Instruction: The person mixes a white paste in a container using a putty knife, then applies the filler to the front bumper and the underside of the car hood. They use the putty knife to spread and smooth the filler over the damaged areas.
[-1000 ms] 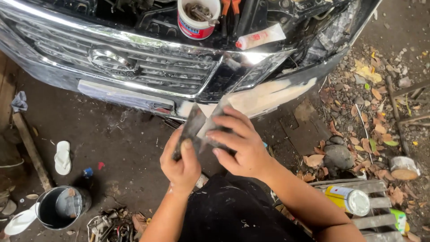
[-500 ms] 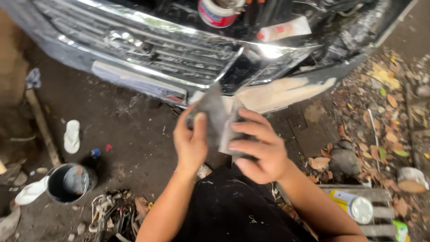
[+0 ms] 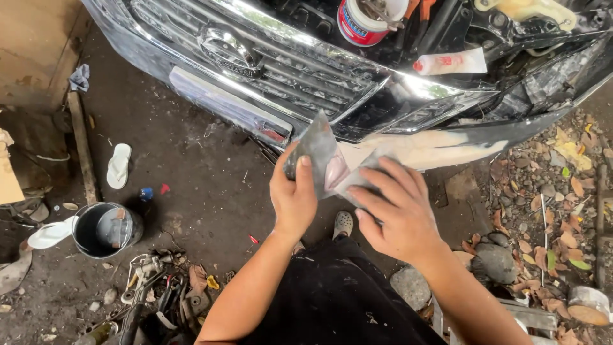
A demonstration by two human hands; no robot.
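Soft daylight, sharp in the middle, stretched at the edges

We are looking down in even, shadowless daylight that is falling from above: the chrome grille (image 3: 287, 54) is throwing white glare, and the pale filler patch (image 3: 434, 148) on the bumper is nearly washing out. Our dark trousers (image 3: 332, 306) are sinking into flat black. The hands are staying crisp, with no motion blur, while the wide lens is bending the bumper line and softening the corners.
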